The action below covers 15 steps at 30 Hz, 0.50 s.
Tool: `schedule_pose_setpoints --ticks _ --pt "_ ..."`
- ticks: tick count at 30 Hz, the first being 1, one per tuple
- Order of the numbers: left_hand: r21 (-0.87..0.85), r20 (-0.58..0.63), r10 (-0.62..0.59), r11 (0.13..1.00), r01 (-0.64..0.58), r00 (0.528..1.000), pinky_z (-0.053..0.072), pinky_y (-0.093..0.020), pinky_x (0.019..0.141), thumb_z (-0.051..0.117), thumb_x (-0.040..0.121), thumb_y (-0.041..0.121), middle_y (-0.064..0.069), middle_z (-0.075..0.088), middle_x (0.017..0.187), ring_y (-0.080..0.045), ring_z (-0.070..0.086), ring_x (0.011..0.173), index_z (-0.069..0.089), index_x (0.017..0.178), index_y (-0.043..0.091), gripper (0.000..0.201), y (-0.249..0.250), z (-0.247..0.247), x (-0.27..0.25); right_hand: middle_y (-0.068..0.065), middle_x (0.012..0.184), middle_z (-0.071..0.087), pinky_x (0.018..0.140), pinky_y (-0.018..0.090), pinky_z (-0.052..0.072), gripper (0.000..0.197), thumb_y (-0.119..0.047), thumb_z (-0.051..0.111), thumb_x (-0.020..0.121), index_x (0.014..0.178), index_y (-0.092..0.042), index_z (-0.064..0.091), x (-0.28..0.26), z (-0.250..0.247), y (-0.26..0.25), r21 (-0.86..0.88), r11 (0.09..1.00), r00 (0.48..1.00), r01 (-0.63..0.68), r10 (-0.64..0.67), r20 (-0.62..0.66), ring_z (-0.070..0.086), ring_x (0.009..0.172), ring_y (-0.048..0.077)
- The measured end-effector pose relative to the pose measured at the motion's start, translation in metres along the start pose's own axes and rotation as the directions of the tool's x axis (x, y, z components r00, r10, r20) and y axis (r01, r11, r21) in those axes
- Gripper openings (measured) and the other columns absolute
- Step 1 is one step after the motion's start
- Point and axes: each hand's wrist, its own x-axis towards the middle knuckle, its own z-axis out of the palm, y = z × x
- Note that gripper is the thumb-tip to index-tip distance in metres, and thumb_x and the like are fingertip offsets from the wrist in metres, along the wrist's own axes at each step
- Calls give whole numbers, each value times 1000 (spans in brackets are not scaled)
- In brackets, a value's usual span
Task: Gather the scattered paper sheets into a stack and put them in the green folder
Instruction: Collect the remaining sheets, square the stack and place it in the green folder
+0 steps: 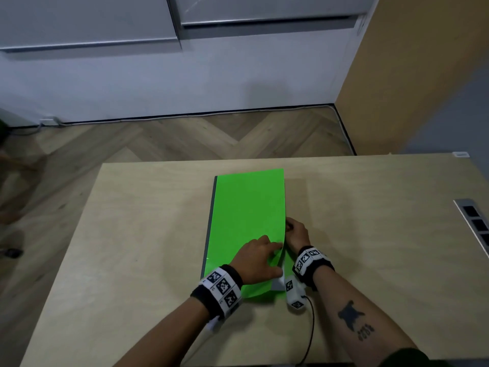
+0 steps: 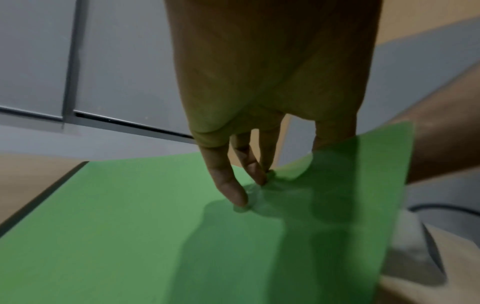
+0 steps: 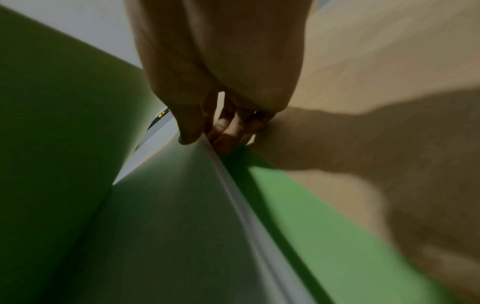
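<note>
Office-type interior, possibly a home study; the exact kind cannot be told. A pale wood-veneer tabletop [image 1: 148,234] is seen, with a recessed metal socket strip [image 1: 475,223] set into its right side. Behind it, grey flat-fronted cabinets [image 1: 87,22] with recessed handle channels are mounted on a white wall [image 1: 158,83]. The floor [image 1: 169,139] is laid in herringbone wood-look boards. A cable [image 1: 185,116] is run along the skirting to a white plug [image 1: 49,120] at left. A tan panel [image 1: 412,62] is set at right.
</note>
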Motion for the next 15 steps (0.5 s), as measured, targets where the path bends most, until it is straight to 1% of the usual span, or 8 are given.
schedule_pose_setpoints --ticks 2,4,7,9,10,12,13,15 --pt "53 6 -31 998 31 999 47 -39 85 64 82 49 -8 52 117 -29 52 103 43 143 21 71 0 14 6 1 94 77 85 45 58 14 -28 64 90 90 -24 77 8 2 5 60 997 999 -49 48 15 71 89 28" --pt "78 22 -57 995 55 998 48 -41 85 59 84 58 -8 49 120 -28 47 106 39 143 21 73 -2 26 11 2 86 76 82 45 58 36 -50 60 87 80 -18 74 16 3 10 185 975 992 -124 125 8 70 84 29" --pt "27 75 -62 998 61 995 47 -42 90 50 91 60 -10 48 124 -28 45 111 42 141 18 65 -12 35 15 6 102 75 90 43 55 72 -77 42 84 102 -15 75 28 3 19 226 954 980 -198 197 25 69 94 28" --pt "-17 88 -58 998 60 994 45 -43 94 50 95 52 -11 50 125 -28 47 114 47 138 17 55 -27 34 18 4 115 73 99 50 53 77 -83 45 79 114 -20 72 27 2 18 222 952 978 -209 201 59 68 105 28" --pt "5 77 -66 998 65 995 44 -43 97 53 95 45 -10 51 127 -28 46 116 49 136 18 50 -36 32 19 5 119 72 102 53 50 67 -76 56 80 114 -20 71 27 0 15 253 948 980 -195 179 86 66 110 29" --pt "124 35 -107 987 102 994 38 -46 106 60 92 33 -9 45 139 -30 40 129 49 138 24 48 -59 25 20 11 130 64 108 51 46 47 -40 75 86 123 -15 63 19 -8 -1 264 942 973 -208 171 156 60 118 29" --pt "185 28 -157 971 149 987 31 -50 112 63 89 31 -10 37 148 -32 31 137 44 142 27 57 -73 21 20 14 134 59 107 46 47 52 -22 78 85 132 -11 57 15 -12 -8 236 945 963 -226 180 201 57 121 29" --pt "263 37 -313 919 293 949 15 -59 115 69 83 43 -10 10 161 -40 5 147 21 152 33 85 -100 11 19 18 133 55 90 30 52 67 0 77 83 142 -7 47 16 -20 -14 151 965 947 -216 169 272 55 117 29"
